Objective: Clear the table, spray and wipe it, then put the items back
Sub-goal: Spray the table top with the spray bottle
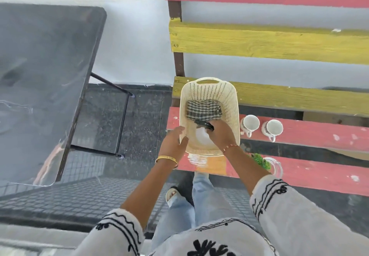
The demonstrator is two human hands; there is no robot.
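Low in the middle of the frame, my right hand (220, 133) reaches into the cream basket (232, 103), fingers curled round the dark trigger head of the white spray bottle (202, 135) lying in its near end. My left hand (174, 142) rests against the basket's near-left rim with fingers loosely spread, steadying it and gripping nothing that I can make out. The checked cloth (203, 109) lies folded just beyond the bottle, touching or nearly touching its head.

I judge the step to be fetching the sprayer. I would lift it straight up by the neck, keep the left hand pressing the rim so the light basket does not tip, and avoid snagging the cloth, which I will want afterwards.

Right of the basket, two white cups (250, 123) stand side by side on the red bench slat (319, 135). A small green plant in a glass holder (265, 162) sits just beside my right forearm; swinging the elbow out could knock it. At the left of the frame the dark table (40, 76) waits, its top bare where visible and streaked with glare.
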